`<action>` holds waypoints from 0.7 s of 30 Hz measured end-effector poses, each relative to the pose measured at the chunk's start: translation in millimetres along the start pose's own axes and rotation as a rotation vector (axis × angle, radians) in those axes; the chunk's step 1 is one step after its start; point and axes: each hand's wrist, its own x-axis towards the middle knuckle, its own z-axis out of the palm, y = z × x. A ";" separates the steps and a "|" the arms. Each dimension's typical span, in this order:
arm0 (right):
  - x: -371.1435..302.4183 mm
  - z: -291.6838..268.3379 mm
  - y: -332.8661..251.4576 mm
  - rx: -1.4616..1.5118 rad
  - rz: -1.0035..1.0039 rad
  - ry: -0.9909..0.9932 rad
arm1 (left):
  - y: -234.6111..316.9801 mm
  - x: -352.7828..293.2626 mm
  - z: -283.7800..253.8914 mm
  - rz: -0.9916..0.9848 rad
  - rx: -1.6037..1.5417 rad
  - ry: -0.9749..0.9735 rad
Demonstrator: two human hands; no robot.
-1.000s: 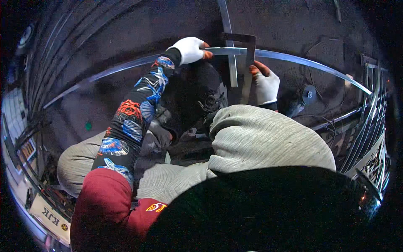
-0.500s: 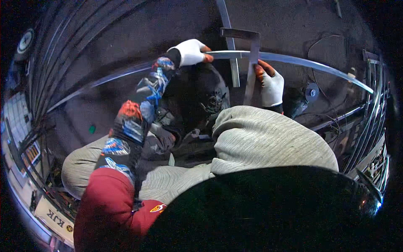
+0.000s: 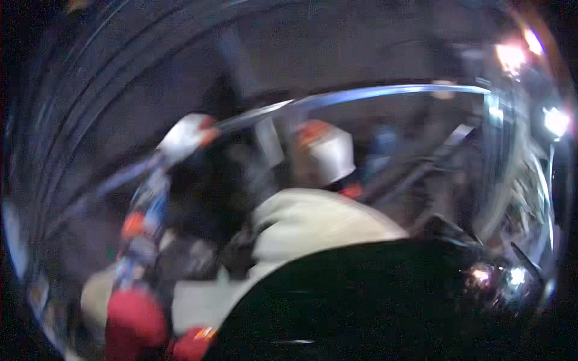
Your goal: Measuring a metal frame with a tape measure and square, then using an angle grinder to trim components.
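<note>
A long, pale metal bar (image 3: 391,91) runs across in front of me, from the lower left up to the right. My left hand (image 3: 183,138), in a white glove with orange-brown fingertips showing, is closed at the bar on the left. My right hand (image 3: 328,150), gloved the same way, is just below the bar near the middle, its fingers bent. The L-shaped steel square at this hand is so smeared that its outline barely shows. Between my hands, a shorter flat metal strip (image 3: 269,141) crosses under the bar. Motion blurs the whole picture.
Several long rods (image 3: 90,78) lie along the far left. At the right stand upright metal lengths (image 3: 497,132), with bright lights beside them. My bent knee (image 3: 319,219) in light trousers is just below my right hand. A dark curved shape covers the lower middle.
The view has swung to the right, so my hands and the bar appear farther left and lower. Bright lights have come in at the right. The steel square has become blurred.
</note>
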 end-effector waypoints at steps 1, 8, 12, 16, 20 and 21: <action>27.9 -24.8 -42.6 0.207 0.005 -0.072 | -16.7 -33.1 -7.3 -0.053 -0.160 -0.034; 9.8 -34.1 -60.7 1.161 0.810 -0.172 | -28.9 -26.9 15.7 -0.211 -0.138 -0.016; 33.0 -55.2 -73.4 1.243 0.946 -0.196 | -19.8 -20.8 5.2 -0.315 -0.167 0.071; 12.5 -20.4 -55.6 1.137 0.811 -0.189 | -39.6 -17.2 21.7 -0.199 -0.014 0.226; 16.0 -18.1 -61.5 1.124 0.823 -0.259 | -74.2 -26.9 34.7 -0.170 -0.230 0.423; 14.9 -18.3 -59.3 1.126 0.807 -0.255 | -63.4 -22.5 29.8 -0.227 -0.230 0.304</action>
